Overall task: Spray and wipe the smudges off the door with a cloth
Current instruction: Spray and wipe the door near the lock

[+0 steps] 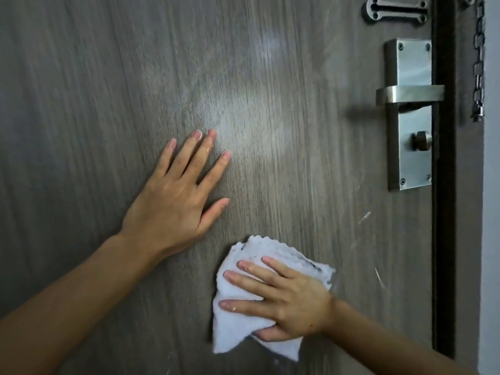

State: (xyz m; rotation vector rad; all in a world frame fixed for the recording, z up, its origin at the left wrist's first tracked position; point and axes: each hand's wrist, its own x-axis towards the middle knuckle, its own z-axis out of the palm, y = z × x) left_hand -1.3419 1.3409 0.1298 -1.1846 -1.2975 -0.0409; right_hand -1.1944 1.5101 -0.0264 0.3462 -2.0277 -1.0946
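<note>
— White terry, by the look of it: the cloth [238, 318] is folded into a soft wad and pressed flat on the door [81, 104], low down and below the lever handle [408, 94]. How would you expect it to handle?

— Light and limp, I'd judge. It won't hold a shape, so it needs a broad palm over the middle, not a pinch at a corner; a loose tail already hangs off the bottom edge. It should grip the wood-grain surface well enough, more so if damp, though I can't tell whether it is.

— And the right hand [286, 301]?

— Spread wide over the cloth, fingers [243, 280] splayed and pointing left, thumb tucked under the lower fold. It's pressing more than clasping.

— The left hand [173, 201]?

— Fully open, holding nothing, palm flat on the door up and to the left of the cloth, clear of it. Bracing, I'd say.

— Anything still to wipe?

— A pale hazy patch sits above the left fingertips, and light scuffs [364, 216] show nearer the latch edge. No spray bottle is in view.
</note>
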